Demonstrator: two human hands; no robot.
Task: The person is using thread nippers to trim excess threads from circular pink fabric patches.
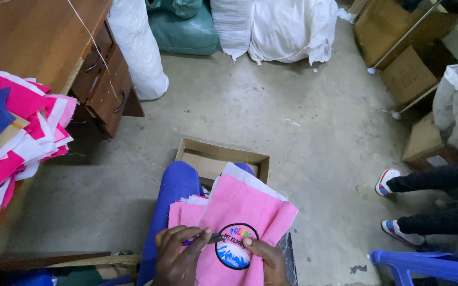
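While fingers pinch, pink cloth [239,212] (round badge) creases

Two bare hands, left hand [178,254] and right hand [267,260], no gloves, rings or watch visible. No sleeves in view at the wrists. Bright blue trousers [175,186] over the legs, plain fabric, no pattern. Feet hidden.

A wooden desk [38,37] bears stacked cloth pieces [17,132]; the concrete floor [271,116] carries a cardboard box [221,159].
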